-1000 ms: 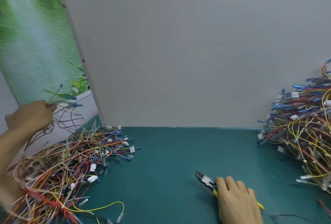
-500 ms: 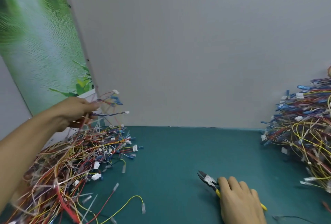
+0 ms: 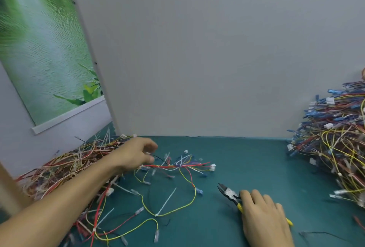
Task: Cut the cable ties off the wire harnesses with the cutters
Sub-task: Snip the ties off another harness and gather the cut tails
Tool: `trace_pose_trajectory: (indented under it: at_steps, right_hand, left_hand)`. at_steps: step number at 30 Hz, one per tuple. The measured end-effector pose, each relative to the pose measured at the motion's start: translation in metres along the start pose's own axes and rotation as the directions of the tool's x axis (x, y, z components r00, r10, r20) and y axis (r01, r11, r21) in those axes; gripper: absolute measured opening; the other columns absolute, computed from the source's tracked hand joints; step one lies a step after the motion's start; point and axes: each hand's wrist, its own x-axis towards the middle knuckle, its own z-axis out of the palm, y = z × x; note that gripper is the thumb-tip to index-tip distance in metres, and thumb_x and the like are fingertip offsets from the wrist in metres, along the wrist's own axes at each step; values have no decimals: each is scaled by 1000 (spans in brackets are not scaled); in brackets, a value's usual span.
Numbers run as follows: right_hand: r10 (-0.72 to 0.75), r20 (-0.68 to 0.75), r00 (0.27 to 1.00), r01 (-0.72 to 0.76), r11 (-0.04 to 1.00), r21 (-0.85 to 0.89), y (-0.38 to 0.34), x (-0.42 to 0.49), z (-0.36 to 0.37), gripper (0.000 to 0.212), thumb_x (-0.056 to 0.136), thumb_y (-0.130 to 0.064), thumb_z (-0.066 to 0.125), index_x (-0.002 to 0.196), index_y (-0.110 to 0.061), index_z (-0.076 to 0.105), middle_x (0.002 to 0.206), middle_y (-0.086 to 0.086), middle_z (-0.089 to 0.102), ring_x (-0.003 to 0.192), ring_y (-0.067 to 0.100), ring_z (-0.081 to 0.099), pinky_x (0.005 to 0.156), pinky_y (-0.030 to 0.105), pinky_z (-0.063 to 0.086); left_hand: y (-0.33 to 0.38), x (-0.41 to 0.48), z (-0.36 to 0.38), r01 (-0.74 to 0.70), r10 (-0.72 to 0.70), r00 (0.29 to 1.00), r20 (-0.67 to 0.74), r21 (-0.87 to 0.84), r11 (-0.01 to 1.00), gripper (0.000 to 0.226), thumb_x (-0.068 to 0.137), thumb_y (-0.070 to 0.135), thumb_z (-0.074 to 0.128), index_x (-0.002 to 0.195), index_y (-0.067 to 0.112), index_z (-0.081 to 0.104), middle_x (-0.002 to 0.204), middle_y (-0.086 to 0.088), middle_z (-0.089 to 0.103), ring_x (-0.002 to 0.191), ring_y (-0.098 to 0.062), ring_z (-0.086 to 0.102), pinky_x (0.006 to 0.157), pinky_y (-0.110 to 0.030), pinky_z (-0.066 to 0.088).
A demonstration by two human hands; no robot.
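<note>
My left hand [image 3: 136, 155] pinches one end of a wire harness [image 3: 181, 165] that lies spread on the green table; its red, white, yellow and blue wires are bunched at a tie near the middle. White cable ties [image 3: 167, 202] stick out from its yellow wire. My right hand [image 3: 262, 219] rests near the front edge and grips the yellow-handled cutters [image 3: 229, 192], whose jaws point left toward the harness and look slightly parted.
A large pile of harnesses [image 3: 65, 167] lies at the left against the wall. Another pile [image 3: 335, 142] with blue connectors rises at the right edge. A grey wall [image 3: 197, 59] stands behind the green table [image 3: 246, 157]. A loose black wire [image 3: 320, 234] lies at the front right.
My left hand has come down from above the left pile and moved right, drawing one harness out onto the table. My right hand with the cutters has stayed in place.
</note>
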Motion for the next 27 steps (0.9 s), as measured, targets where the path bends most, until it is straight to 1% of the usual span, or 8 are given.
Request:
trace_pose_trajectory:
  at_steps: [3,7,9,11,14,19,22,27]
  right_hand:
    - [-3,63,998,2,1000,25,-1,1,-5,46,25,4,88,59,-10,60,53,6,47,41,31,47,46,32,29]
    - [12,168,986,-22,998,53,-3,-1,-14,47,25,2,89,65,-8,65,56,6,52,43,31,51,43,32,34]
    - [13,252,968,-17,1000,11,-7,1,-26,40,56,-18,86,89,-16,63,78,1,58,69,29,60,57,36,38]
    - [38,281,959,-61,995,74,-10,4,-33,16,93,-33,47,107,-31,41,101,-8,47,100,21,52,76,34,36]
    - [128,345,930,-226,939,260,-9,7,-36,12,97,-37,36,89,-30,31,88,-9,43,86,22,44,71,32,37]
    - [195,443,875,-399,808,433,-11,14,-45,25,93,-40,53,81,-18,52,70,-1,57,80,22,54,64,28,40]
    - [152,498,854,-462,662,590,-11,17,-52,23,90,-34,61,74,-17,59,60,4,61,61,12,59,53,20,39]
    - [110,572,813,-569,356,741,-14,20,-58,21,91,-18,63,75,-6,59,48,4,52,44,16,54,50,25,42]
  left_hand:
    - [-3,-1,23,-63,67,998,-7,261,963,25,89,29,65,113,21,68,112,7,69,100,-9,62,88,-21,44]
    - [-1,6,53,-98,101,995,14,411,906,25,91,45,56,109,31,68,109,8,69,108,-17,59,92,-34,42]
    - [2,8,63,-68,95,995,-30,484,872,26,89,50,57,111,39,66,110,11,67,113,-19,53,88,-38,33]
    - [6,10,70,-67,115,992,-58,531,845,24,87,50,59,110,43,66,107,11,67,114,-21,48,85,-39,27]
    - [9,12,77,-92,155,985,-70,549,831,21,88,43,60,107,37,68,106,7,66,113,-20,49,87,-39,26]
    - [8,10,85,-130,178,983,-55,481,867,11,88,37,62,94,30,55,100,5,64,105,-20,53,99,-38,27]
    - [10,8,90,-159,207,975,-74,412,897,15,90,34,60,85,31,46,90,6,66,96,-18,55,97,-33,27]
    - [32,3,94,-260,316,918,-241,239,936,10,85,33,67,86,27,59,82,12,67,88,-16,58,93,-30,29]
